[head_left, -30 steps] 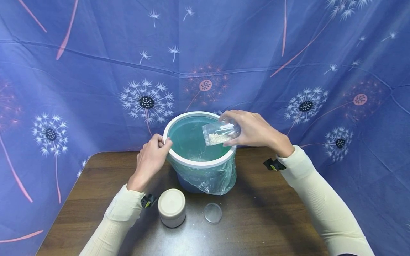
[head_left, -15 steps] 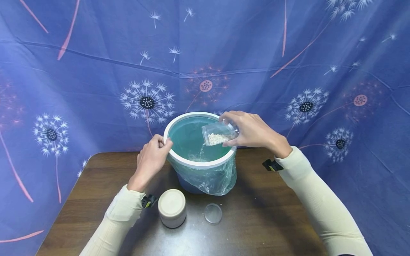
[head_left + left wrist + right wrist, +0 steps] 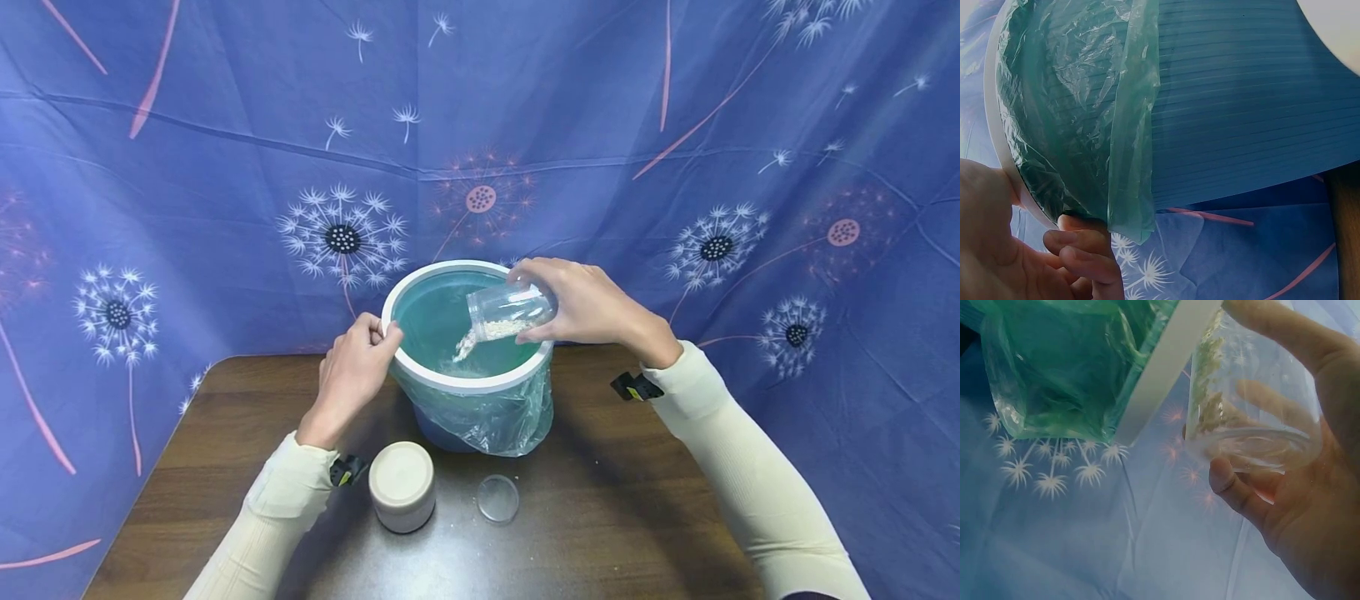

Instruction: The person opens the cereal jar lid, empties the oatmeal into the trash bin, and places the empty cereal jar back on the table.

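My right hand (image 3: 588, 302) grips a clear jar (image 3: 510, 308) by its base end, tilted with its mouth to the left over the trash can. Pale flakes (image 3: 465, 344) spill from the mouth into the can, and more lie along the jar's lower side. In the right wrist view the fingers wrap round the jar (image 3: 1260, 419). The trash can (image 3: 465, 385) has a white rim and a green bag lining (image 3: 517, 417) folded over its blue body (image 3: 1241, 112). At the rim's left, my left hand (image 3: 356, 371) pinches the edge between thumb and fingers.
A cream-lidded container (image 3: 402, 486) stands on the wooden table (image 3: 622, 517) in front of the can. To its right lies a clear round lid (image 3: 498, 499), with small crumbs nearby. A blue dandelion-print cloth (image 3: 570, 108) hangs behind.
The jar has tipped a little and shifted slightly left. Flakes went from a thin trickle to a thicker stream out of its mouth. My left hand has stayed on the rim.
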Demonstrator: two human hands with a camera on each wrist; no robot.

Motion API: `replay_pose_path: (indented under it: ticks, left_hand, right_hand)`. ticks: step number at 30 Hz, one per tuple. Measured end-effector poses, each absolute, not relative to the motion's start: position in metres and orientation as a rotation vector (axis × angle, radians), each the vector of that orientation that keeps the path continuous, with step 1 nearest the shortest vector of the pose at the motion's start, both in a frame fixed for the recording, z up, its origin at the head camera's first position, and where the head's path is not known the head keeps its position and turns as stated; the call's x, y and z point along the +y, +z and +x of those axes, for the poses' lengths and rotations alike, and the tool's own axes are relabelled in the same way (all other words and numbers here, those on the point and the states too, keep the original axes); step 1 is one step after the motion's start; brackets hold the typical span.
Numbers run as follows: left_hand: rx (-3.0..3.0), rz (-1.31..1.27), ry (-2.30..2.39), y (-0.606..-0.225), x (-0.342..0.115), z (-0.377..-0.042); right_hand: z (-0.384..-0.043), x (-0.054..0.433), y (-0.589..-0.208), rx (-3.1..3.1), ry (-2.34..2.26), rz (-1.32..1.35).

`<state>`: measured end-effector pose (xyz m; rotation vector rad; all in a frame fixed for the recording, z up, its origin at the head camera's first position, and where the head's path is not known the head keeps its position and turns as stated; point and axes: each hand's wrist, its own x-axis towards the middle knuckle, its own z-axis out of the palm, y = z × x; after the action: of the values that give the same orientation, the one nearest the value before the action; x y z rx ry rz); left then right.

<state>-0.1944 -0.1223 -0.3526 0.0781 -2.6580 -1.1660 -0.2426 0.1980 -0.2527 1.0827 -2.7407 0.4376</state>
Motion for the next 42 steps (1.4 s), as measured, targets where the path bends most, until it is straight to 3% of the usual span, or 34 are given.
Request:
replay_pose_path:
  ticks: [42]
  left_hand:
    - [-2.664,0.067,-1.161,-0.3525,-0.1231,-0.1955]
  right_hand:
    - [-0.2429,0.1947,-0.2551,-2.691,0.196,1.116]
